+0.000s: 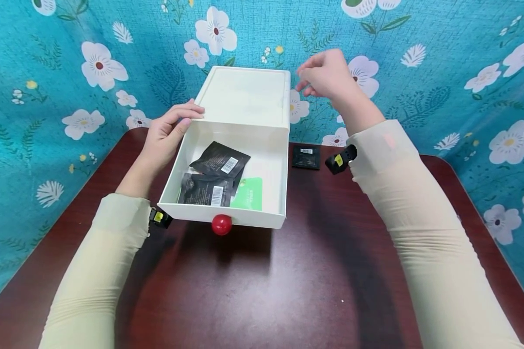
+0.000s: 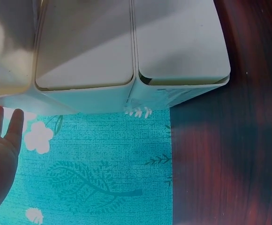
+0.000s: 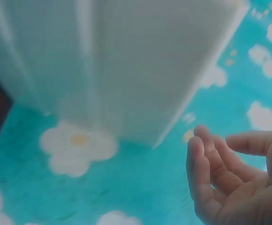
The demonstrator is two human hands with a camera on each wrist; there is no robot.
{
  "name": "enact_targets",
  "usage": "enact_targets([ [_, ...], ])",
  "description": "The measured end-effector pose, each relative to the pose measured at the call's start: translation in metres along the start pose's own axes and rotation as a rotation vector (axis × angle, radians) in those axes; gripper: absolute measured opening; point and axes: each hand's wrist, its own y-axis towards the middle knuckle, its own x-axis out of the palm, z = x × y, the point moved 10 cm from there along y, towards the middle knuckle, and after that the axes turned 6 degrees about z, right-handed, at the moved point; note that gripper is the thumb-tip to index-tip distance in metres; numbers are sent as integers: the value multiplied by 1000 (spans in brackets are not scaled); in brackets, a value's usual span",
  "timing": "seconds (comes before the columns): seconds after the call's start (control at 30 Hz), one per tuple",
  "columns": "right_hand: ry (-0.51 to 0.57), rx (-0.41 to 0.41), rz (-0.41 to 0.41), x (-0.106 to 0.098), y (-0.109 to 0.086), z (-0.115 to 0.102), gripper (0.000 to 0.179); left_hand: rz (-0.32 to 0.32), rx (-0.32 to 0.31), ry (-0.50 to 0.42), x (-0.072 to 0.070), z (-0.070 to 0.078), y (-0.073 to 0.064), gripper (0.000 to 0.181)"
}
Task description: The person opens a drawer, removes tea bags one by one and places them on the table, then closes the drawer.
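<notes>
A white drawer cabinet point(image 1: 250, 94) stands at the back of the table, its top drawer point(image 1: 192, 211) pulled out toward me. Inside lie several black packets point(image 1: 205, 189) with barcode labels and a green packet point(image 1: 250, 193). My left hand point(image 1: 166, 130) rests at the cabinet's upper left edge; in the left wrist view, two of its fingers point(image 2: 15, 129) lie against the side. Above and to the right of the cabinet, apart from it, my right hand point(image 1: 325, 75) hangs in the air. Its fingers are loosely bent and nothing is in them, as the right wrist view shows.
A red round knob point(image 1: 221, 225) sticks out from the drawer front. Another black packet point(image 1: 306, 157) lies on the dark red table point(image 1: 332, 271), right of the cabinet. Lower drawers point(image 2: 183, 42) are pushed in. A blue flowered cloth point(image 1: 441, 58) hangs behind.
</notes>
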Motion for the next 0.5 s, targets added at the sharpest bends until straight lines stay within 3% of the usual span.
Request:
enact_targets([
  [0.27,-93,-210,-91,29,-36,-70,34,9,4,6,-1,-1,1,23],
  [0.5,-155,-322,-243,68,-63,-110,29,20,-30,9,-2,-5,1,24],
])
